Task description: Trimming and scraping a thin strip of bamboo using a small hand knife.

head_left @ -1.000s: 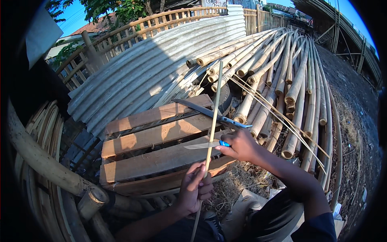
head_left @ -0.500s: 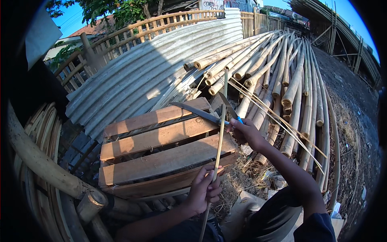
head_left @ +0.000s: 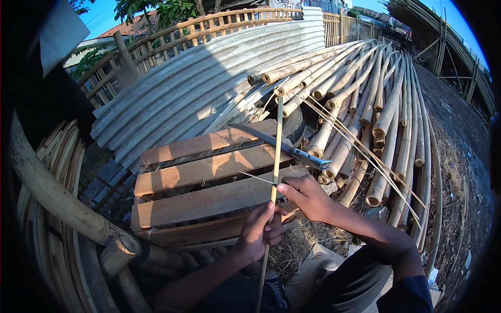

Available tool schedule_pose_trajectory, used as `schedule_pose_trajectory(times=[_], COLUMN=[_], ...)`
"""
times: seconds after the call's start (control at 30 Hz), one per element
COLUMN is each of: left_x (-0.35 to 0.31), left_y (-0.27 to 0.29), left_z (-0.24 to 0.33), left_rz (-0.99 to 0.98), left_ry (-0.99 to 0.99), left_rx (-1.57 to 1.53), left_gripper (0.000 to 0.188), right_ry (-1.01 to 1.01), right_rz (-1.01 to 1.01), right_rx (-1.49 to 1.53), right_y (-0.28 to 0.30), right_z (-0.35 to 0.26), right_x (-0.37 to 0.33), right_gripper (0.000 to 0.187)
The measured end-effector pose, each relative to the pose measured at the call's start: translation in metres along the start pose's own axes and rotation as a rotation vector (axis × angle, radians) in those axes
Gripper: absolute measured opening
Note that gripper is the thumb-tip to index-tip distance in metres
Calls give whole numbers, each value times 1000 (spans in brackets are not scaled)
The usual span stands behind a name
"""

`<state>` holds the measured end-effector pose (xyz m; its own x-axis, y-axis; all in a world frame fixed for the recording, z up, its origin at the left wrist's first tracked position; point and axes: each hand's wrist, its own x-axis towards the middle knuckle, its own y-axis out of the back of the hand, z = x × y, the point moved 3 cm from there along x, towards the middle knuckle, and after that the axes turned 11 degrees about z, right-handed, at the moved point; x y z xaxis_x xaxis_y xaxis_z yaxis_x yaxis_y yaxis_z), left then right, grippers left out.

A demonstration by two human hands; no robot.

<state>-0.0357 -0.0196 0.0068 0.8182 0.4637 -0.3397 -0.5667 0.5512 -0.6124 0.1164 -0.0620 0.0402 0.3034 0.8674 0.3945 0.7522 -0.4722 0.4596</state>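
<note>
A long, thin bamboo strip (head_left: 277,151) stands nearly upright in front of me. My left hand (head_left: 257,232) is closed round its lower part. Just above, my right hand (head_left: 305,197) grips a small knife (head_left: 255,178), whose thin blade lies across the strip, touching or very near it. The knife's handle is hidden in my fingers. Behind the strip, a large knife with a long, dark curved blade (head_left: 255,133) and a blue-and-silver handle (head_left: 310,158) rests on the slatted wooden crate (head_left: 209,201).
Long bamboo poles (head_left: 365,109) are piled ahead and to the right, with thin strips (head_left: 360,148) lying over them. Corrugated sheeting (head_left: 182,99) leans by a bamboo fence (head_left: 209,28). Split bamboo (head_left: 52,172) and a thick pole (head_left: 57,193) stand at my left.
My right hand has come down and nearer to my left hand, bringing the small knife from beside the strip's upper part across it. The left hand still holds the strip.
</note>
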Motion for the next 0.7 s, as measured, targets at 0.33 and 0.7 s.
schedule_pose_trajectory(times=[0.33, 0.7], left_x=[2, -7], left_y=[10, 7], left_z=[-1, -15], left_rz=[-4, 60], left_ry=[18, 175], left_rx=[65, 58], left_gripper=[32, 34], right_ry=[100, 68], right_rz=[-124, -2], right_rx=[-243, -329], right_y=[-15, -4], right_z=[9, 29], right_x=[-14, -4], right_gripper=[50, 53])
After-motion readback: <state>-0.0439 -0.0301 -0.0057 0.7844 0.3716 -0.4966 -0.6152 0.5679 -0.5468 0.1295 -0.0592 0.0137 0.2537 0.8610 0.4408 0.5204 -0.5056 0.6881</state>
